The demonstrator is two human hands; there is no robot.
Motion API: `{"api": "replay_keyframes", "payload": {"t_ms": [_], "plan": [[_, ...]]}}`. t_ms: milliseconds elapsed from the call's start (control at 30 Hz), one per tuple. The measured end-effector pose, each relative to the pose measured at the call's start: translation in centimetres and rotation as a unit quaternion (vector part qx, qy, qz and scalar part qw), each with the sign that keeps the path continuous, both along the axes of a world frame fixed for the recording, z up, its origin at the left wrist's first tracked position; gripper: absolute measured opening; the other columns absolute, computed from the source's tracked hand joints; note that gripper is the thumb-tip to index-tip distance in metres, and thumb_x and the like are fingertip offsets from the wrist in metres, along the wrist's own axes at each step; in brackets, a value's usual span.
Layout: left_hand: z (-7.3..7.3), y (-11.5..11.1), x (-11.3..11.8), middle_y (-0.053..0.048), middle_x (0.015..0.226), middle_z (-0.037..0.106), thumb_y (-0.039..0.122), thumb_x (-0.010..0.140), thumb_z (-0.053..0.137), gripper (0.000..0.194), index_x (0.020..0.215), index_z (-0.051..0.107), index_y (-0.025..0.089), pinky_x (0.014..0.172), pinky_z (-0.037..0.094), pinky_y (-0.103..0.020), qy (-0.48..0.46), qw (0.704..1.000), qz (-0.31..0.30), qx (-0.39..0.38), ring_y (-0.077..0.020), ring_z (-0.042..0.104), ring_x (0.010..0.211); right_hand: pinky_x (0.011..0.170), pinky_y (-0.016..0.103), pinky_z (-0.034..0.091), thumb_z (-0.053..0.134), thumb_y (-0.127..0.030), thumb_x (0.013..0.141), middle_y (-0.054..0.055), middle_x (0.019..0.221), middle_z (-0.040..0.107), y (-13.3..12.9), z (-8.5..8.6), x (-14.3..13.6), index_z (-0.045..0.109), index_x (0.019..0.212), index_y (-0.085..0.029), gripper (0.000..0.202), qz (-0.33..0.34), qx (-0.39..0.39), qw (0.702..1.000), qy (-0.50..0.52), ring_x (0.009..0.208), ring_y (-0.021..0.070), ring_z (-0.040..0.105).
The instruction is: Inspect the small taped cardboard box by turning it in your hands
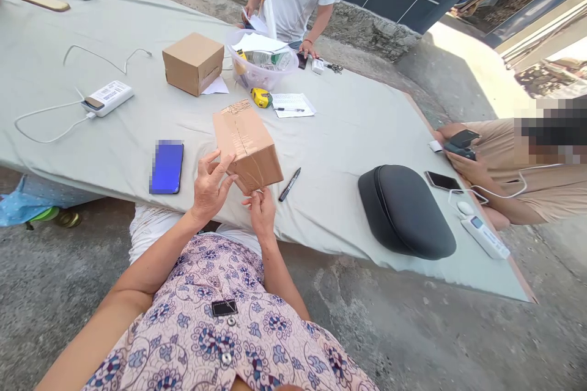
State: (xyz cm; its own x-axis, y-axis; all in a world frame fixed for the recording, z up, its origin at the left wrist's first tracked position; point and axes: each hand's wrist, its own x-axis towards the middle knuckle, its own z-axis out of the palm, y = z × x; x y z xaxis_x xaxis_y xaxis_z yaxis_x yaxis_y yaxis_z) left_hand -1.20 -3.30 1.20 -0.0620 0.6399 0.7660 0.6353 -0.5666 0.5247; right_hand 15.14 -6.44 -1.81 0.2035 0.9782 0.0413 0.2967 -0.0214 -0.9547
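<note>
A taped cardboard box (250,143) sits tilted at the table's near edge, right in front of me. A thin string (258,166) runs across its top and down the near side. My left hand (211,186) holds the box's left near corner, thumb and fingers against the cardboard. Low on the near side, the fingers of my right hand (263,214) are pinched together where the string comes down; the exact grip is partly hidden. A black marker pen (290,184) lies just right of the box. To the left is a phone (166,167) with a blue screen.
Behind the box are another cardboard box (192,64), a plastic basket (261,76), a yellow tape measure (261,97) and a paper sheet (293,105) with a pen. A black case (406,211) stands right. A power bank (109,98) trails cables. Two people sit or stand at the table.
</note>
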Motion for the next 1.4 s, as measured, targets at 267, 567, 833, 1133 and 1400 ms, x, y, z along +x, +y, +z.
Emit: {"api": "replay_keyframes", "payload": {"t_ms": [267, 567, 833, 1133, 1400], "plan": [[-1.6, 0.7, -0.1, -0.006, 0.119, 0.065, 0.026, 0.105, 0.051, 0.032, 0.131, 0.069, 0.033, 0.072, 0.057, -0.019, 0.072, 0.997, 0.037, 0.001, -0.0093, 0.068, 0.084, 0.063, 0.03, 0.051, 0.054, -0.039, 0.09, 0.003, 0.078, 0.079, 0.0, 0.3, -0.3, 0.066, 0.109, -0.018, 0.031, 0.117, -0.077, 0.987, -0.085, 0.054, 0.0156, 0.063], [-1.7, 0.5, 1.2, -0.011, 0.138, 0.063, 0.03, 0.106, 0.044, 0.035, 0.129, 0.071, 0.028, 0.087, 0.06, -0.025, 0.065, 0.996, -0.012, -0.062, -0.0188, 0.065, 0.123, 0.067, 0.03, 0.049, 0.052, -0.052, 0.094, 0.002, 0.079, 0.065, -0.9, 3.1, 2.0, 0.063, 0.093, -0.021, 0.033, -0.142, 0.215, 0.961, -0.095, 0.068, 0.0154, 0.058], [-1.0, 0.0, 2.3, -0.016, 0.156, 0.053, 0.033, 0.107, 0.043, 0.038, 0.135, 0.066, 0.023, 0.101, 0.06, -0.034, 0.04, 0.994, -0.072, -0.068, -0.0249, 0.063, 0.135, 0.091, 0.042, 0.056, 0.067, -0.063, 0.086, 0.016, 0.132, 0.056, 1.3, 2.6, 2.0, 0.049, 0.136, -0.023, 0.067, -0.147, 0.24, 0.946, -0.159, 0.124, 0.0284, 0.057], [-0.4, 0.6, 2.4, -0.013, 0.143, 0.066, 0.049, 0.103, 0.052, 0.037, 0.118, 0.076, 0.024, 0.089, 0.063, -0.032, 0.033, 0.996, -0.023, -0.085, -0.0238, 0.073, 0.118, 0.085, 0.036, 0.055, 0.066, -0.061, 0.086, 0.013, 0.118, 0.059, 2.1, 2.7, 1.5, 0.06, 0.115, -0.022, 0.049, -0.151, 0.207, 0.957, -0.135, 0.115, 0.0257, 0.056], [0.1, 1.0, 1.9, -0.01, 0.139, 0.069, 0.04, 0.106, 0.048, 0.034, 0.113, 0.078, 0.024, 0.096, 0.063, -0.035, -0.017, 0.994, -0.06, -0.093, -0.0208, 0.073, 0.119, 0.082, 0.034, 0.055, 0.057, -0.052, 0.095, 0.01, 0.109, 0.063, 1.8, 2.3, 3.2, 0.069, 0.111, -0.022, 0.036, -0.105, 0.24, 0.962, -0.071, 0.107, 0.0226, 0.061]]}}
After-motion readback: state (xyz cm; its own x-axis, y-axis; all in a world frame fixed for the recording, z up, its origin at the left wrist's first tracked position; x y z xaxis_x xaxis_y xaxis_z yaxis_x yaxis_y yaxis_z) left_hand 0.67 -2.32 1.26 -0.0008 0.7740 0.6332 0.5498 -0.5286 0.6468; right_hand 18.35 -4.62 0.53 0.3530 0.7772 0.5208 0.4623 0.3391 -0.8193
